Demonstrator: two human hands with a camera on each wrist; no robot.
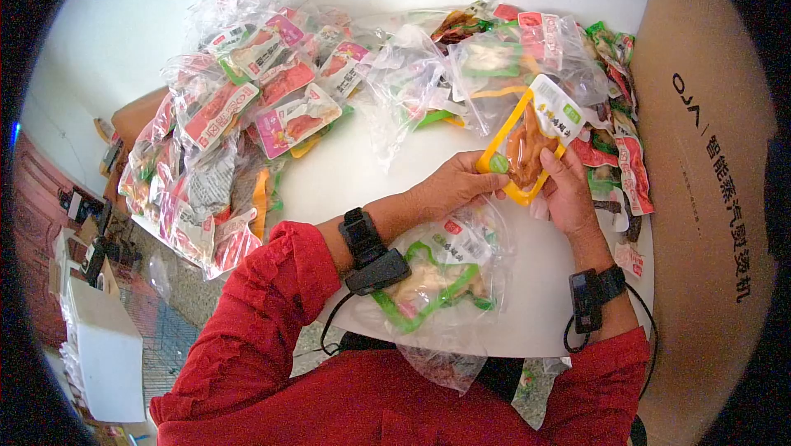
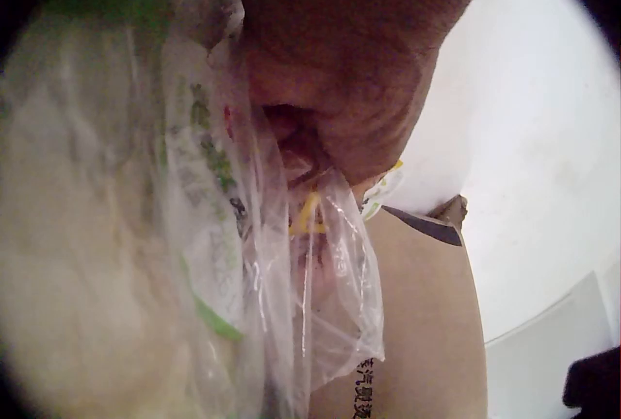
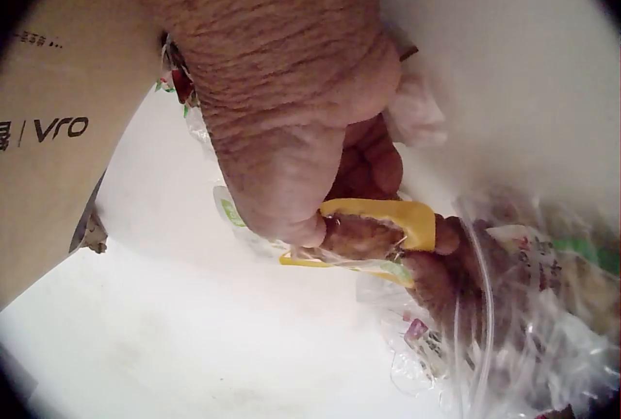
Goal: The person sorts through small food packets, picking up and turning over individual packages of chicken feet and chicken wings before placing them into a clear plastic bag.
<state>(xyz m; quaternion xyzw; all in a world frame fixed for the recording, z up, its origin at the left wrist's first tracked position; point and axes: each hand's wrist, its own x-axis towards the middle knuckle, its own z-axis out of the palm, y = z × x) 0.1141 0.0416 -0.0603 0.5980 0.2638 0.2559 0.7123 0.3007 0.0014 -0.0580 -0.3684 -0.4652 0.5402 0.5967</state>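
A yellow-edged food packet (image 1: 523,149) with brown meat showing through its window is held up over the white table (image 1: 329,186). My left hand (image 1: 453,186) pinches its lower left edge, thumb on the front face. My right hand (image 1: 568,194) grips the opposite edge; in the right wrist view its thumb and fingers close on the packet (image 3: 369,230). Below the hands, near the table's front edge, lies a clear plastic bag (image 1: 461,347) with a green-edged packet (image 1: 432,289) inside. That clear bag (image 2: 330,327) partly hides my left fingers in the left wrist view.
A heap of bagged food packets (image 1: 247,108) covers the table's left side. More packets (image 1: 560,50) and a loose clear bag (image 1: 395,100) lie at the back and right. A tall cardboard box (image 1: 700,157) stands along the right edge.
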